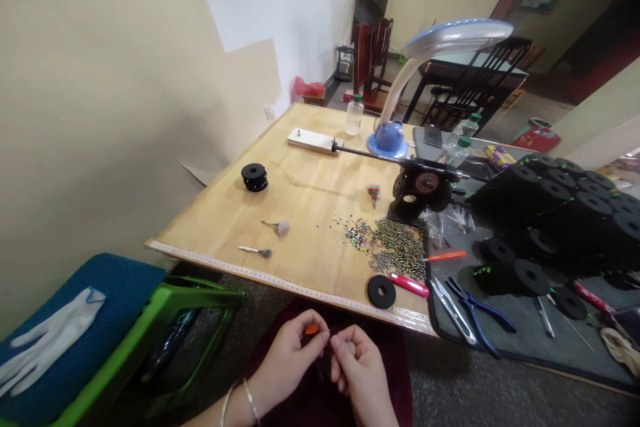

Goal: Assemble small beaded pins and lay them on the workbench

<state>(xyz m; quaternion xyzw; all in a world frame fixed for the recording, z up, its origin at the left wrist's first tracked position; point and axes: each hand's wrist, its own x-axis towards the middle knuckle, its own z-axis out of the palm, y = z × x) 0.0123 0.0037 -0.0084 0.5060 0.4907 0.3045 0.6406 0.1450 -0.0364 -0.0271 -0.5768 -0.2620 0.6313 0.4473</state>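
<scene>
Just in front of the table's near edge, my two hands are close together over my lap. My left hand (300, 347) is closed in a pinch, and a small orange thing (312, 329) shows inside the curl of its fingers. My right hand (356, 360) is also pinched, its fingertips right beside the left ones; what it holds is too small to make out. Nearest on the table lie a black foam spool (381, 291) and a red-handled tool (409, 285). Behind them are a pile of small metal swivels (400, 245) and scattered coloured beads (358, 235).
A black winding device (423, 187) with a long rod stands beyond, near a blue lamp (387, 140). On the right mat are scissors (454, 312), blue-handled pliers (483, 313) and many stacked black spools (565, 213). A white glove (55, 340) lies on a stool to the left.
</scene>
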